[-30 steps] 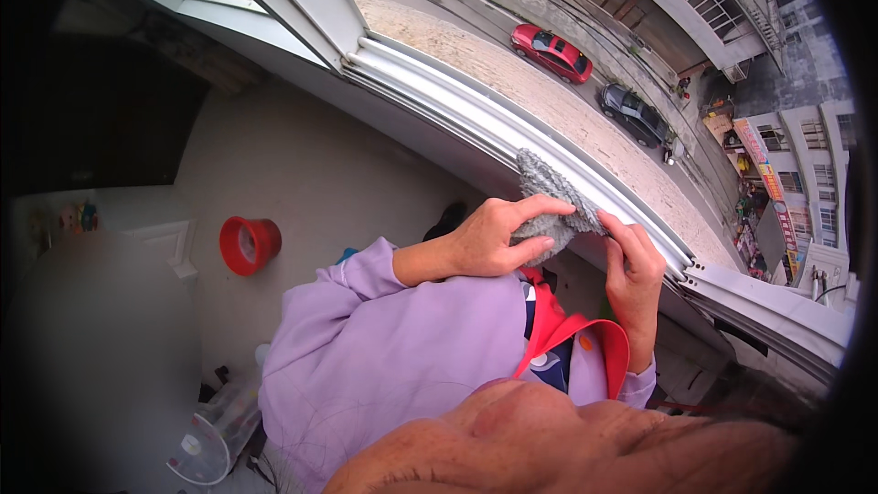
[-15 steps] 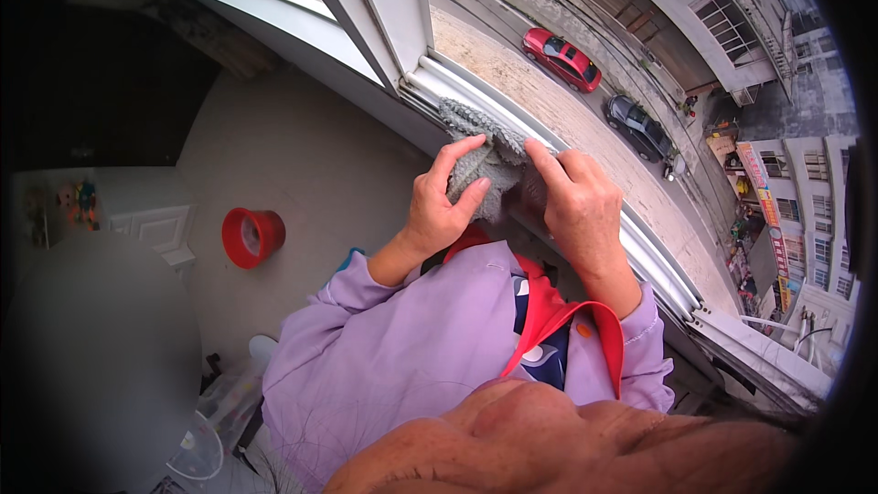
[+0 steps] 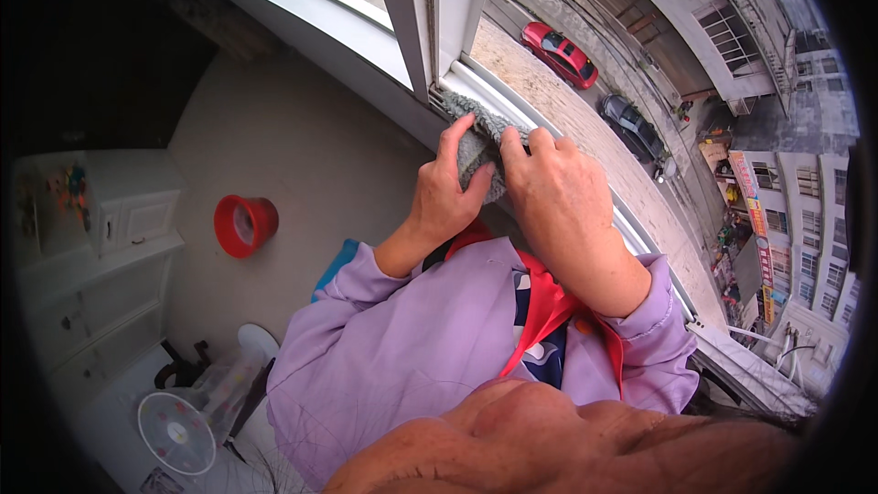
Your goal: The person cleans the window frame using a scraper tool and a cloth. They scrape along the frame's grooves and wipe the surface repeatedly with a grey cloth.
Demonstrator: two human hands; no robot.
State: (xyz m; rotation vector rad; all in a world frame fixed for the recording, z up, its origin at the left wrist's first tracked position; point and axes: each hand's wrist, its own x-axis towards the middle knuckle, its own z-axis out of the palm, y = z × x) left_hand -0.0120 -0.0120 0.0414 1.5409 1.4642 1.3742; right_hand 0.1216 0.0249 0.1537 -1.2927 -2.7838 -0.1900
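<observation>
A grey fluffy cloth [image 3: 473, 154] lies bunched on the window sill track [image 3: 514, 115], its far end tucked against the foot of the white window sash [image 3: 413, 14]. My left hand [image 3: 439, 190] pinches the near side of the cloth between thumb and index finger. From the right, my right hand [image 3: 562, 190] presses its bent fingers down on the cloth at the track; its fingertips are partly hidden. The two hands are close together, almost touching over the cloth.
Beyond the track, the outer ledge [image 3: 540, 101] drops to a street with a red car [image 3: 560, 55] and a dark car [image 3: 631, 125]. Indoors, a red bucket [image 3: 245, 226] stands on the floor. White cabinets [image 3: 119, 220] and a clear plastic bin [image 3: 178, 433] are at left.
The cloth has moved along the track up to the foot of the sash. My right hand has shifted left, nearer my left hand, and its index finger is now curled more.
</observation>
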